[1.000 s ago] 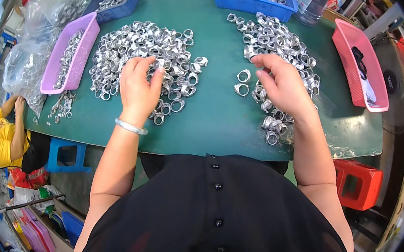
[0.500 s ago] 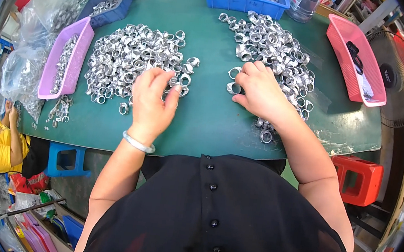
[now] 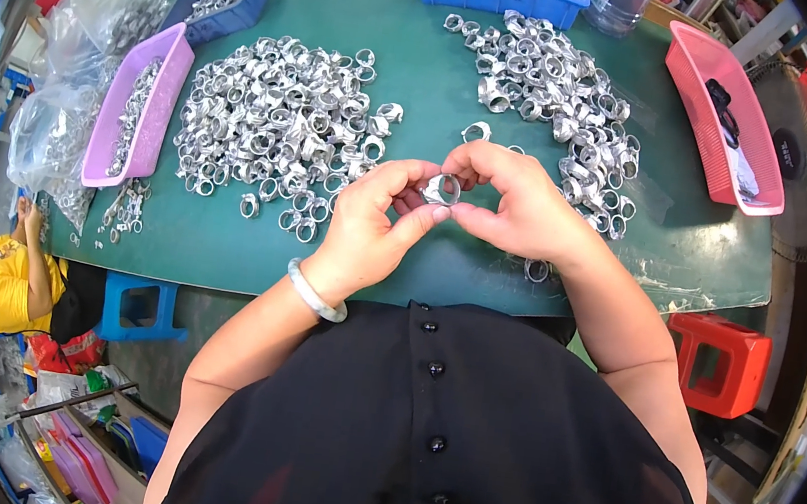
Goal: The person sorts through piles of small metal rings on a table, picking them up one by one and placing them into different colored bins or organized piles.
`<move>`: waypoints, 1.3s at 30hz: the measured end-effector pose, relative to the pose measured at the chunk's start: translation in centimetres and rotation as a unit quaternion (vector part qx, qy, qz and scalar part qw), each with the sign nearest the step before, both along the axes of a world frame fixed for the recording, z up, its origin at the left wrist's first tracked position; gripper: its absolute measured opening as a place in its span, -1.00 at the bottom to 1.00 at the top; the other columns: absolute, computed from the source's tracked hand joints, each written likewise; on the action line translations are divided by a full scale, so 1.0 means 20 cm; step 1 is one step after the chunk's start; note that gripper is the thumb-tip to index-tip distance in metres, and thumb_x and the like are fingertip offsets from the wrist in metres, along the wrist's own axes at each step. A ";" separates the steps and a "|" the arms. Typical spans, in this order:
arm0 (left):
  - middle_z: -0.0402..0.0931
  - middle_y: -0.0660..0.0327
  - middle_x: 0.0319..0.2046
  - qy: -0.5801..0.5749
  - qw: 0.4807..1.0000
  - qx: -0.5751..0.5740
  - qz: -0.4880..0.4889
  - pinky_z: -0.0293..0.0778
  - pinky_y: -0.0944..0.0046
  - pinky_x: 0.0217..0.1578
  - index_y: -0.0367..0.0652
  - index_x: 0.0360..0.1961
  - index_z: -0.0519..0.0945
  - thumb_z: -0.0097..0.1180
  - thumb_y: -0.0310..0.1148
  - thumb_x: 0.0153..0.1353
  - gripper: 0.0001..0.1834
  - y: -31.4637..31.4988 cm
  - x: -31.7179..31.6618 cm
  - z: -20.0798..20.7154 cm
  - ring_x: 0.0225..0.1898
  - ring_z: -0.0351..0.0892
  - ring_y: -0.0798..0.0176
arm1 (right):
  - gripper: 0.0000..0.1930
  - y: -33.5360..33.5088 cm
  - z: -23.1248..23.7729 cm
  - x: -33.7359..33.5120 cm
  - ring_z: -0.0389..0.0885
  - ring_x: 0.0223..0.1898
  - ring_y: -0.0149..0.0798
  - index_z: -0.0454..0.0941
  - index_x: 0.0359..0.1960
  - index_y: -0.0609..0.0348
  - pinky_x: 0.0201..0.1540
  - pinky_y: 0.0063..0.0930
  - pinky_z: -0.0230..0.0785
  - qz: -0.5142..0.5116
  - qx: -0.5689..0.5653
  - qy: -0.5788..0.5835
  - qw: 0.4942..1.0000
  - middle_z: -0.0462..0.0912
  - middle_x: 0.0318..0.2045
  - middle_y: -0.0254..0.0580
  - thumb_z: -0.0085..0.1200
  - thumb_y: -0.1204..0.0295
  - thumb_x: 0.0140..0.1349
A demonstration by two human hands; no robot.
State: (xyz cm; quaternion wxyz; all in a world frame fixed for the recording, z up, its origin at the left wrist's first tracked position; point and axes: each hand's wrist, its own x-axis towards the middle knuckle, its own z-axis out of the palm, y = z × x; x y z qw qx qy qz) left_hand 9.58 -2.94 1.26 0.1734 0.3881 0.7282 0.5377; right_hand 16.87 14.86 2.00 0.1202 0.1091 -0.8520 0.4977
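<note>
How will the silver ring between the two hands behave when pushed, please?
The ring is probably stiff, because its round shape looks undeformed between the fingers. It may be light, being an open band. On edge, it could roll, given its round outline.

- Heap of rings: on the table;
- left of the heap: a side tray, metal parts in it, then plastic bags;
- behind the heap, leftward: a corner tray;
- behind it, rightward: a far tray, a bottle beside that;
- right of the heap: a ring between left hand and right hand;
- farther right: a second pile, then a basket
</note>
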 end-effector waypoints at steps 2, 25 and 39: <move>0.49 0.27 -0.31 -0.025 0.999 0.023 -0.006 0.43 0.46 -0.29 -0.30 -0.11 0.48 0.18 -0.53 0.06 -0.67 0.00 0.00 -0.01 -0.34 0.46 0.47 | -0.71 0.00 0.00 0.01 0.55 -0.36 -0.30 0.42 -0.25 0.23 -0.30 -0.46 0.40 0.009 -0.034 -0.001 0.999 0.55 -0.39 -0.19 0.16 0.51 -0.05; 0.49 0.20 -0.21 -0.302 0.943 0.135 -0.032 0.46 0.30 -0.11 -0.26 0.01 0.40 -0.11 -0.38 0.30 -0.70 0.01 -0.02 0.02 -0.19 0.51 0.33 | -0.84 0.00 -0.03 0.02 0.50 -0.47 -0.43 0.48 -0.31 0.29 -0.39 -0.55 0.36 0.000 -0.077 0.021 0.997 0.55 -0.48 -0.25 0.14 0.52 0.08; 0.48 0.23 -0.24 -0.320 0.937 0.101 -0.097 0.41 0.39 -0.22 -0.27 0.08 0.38 -0.15 -0.27 0.33 -0.62 -0.02 -0.03 -0.03 -0.31 0.45 0.38 | -0.90 -0.01 -0.04 0.01 0.57 -0.48 -0.31 0.49 -0.39 0.26 -0.43 -0.51 0.42 -0.013 -0.051 0.034 0.998 0.56 -0.51 -0.17 0.14 0.55 0.06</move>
